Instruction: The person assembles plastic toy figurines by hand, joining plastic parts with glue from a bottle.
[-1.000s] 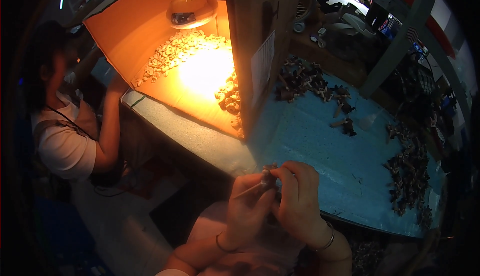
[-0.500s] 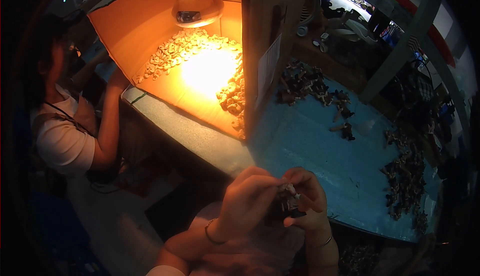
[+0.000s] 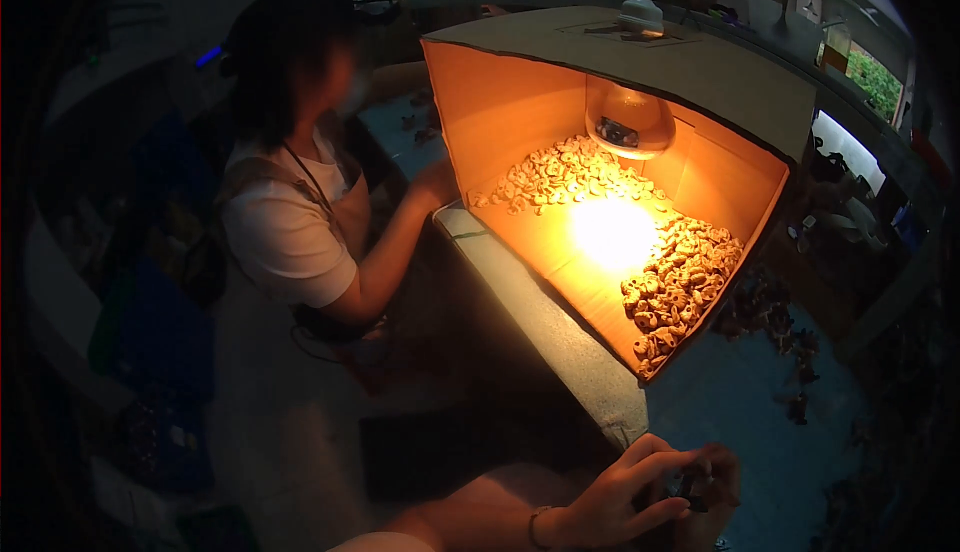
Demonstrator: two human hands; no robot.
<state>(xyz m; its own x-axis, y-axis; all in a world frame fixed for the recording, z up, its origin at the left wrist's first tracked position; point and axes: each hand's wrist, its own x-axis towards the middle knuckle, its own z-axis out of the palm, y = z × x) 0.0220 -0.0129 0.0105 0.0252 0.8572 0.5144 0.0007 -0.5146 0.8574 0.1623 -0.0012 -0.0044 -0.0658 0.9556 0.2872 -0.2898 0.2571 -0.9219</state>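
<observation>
At the lower right, near the table's corner, my left hand (image 3: 622, 497) and my right hand (image 3: 722, 484) come together around a small dark figurine (image 3: 692, 493). My left thumb and fingers close on it from the left. The right hand lies in shadow behind, its fingers curled about the same piece. Most of the figurine is covered by fingers, so its details are hard to make out. Beyond my hands, a lit cardboard box (image 3: 510, 87) holds a heap of small beige pieces (image 3: 690, 262), several with holes in them.
A glowing heat lamp bulb (image 3: 630, 117) hangs inside the box. More dark figurines (image 3: 795, 352) lie on the blue tabletop (image 3: 690, 402) at right. To the left sits a co-worker (image 3: 290, 222) in a white short-sleeved top, one arm reaching behind the box's side.
My view has swung left, so the box and co-worker now appear farther right. My hands show lower and to the right, still together on the figurine, which is more covered than before.
</observation>
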